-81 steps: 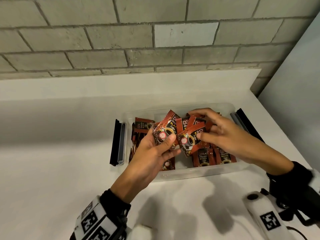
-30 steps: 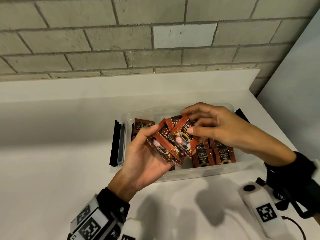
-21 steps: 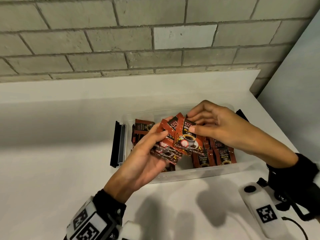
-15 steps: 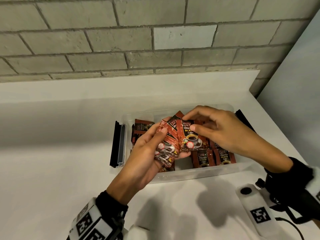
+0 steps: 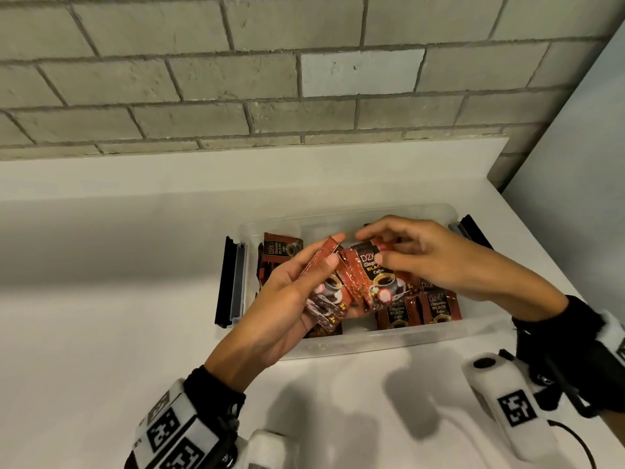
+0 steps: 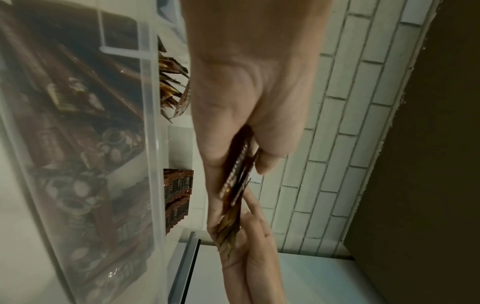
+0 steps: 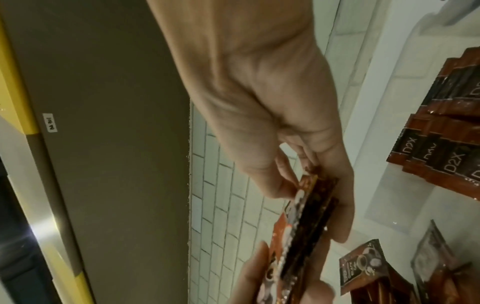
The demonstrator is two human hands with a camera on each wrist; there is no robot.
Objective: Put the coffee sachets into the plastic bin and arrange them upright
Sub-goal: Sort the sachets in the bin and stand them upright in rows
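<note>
Both hands hover over the clear plastic bin on the white counter, squaring up a small bundle of coffee sachets. The left hand has its fingers curled round the lower part of the bundle, thumb on one face and fingertips on the other. The right hand pinches the top of the front sachet between thumb and forefinger, the remaining fingers loosely bent above it.

Inside the bin, a row of sachets already stands upright against the near wall on the right, and another group leans at the left end.

The held packets are fanned out and not aligned, so the likeliest slip is one sliding free and dropping flat onto the bin floor, since the foil looks slick and the grip covers only part of the stack. Lowering the bundle carelessly could also knock over the standing row, which seems to have nothing bracing its inner side. A loose, half-filled row would probably let new sachets tip over.
</note>
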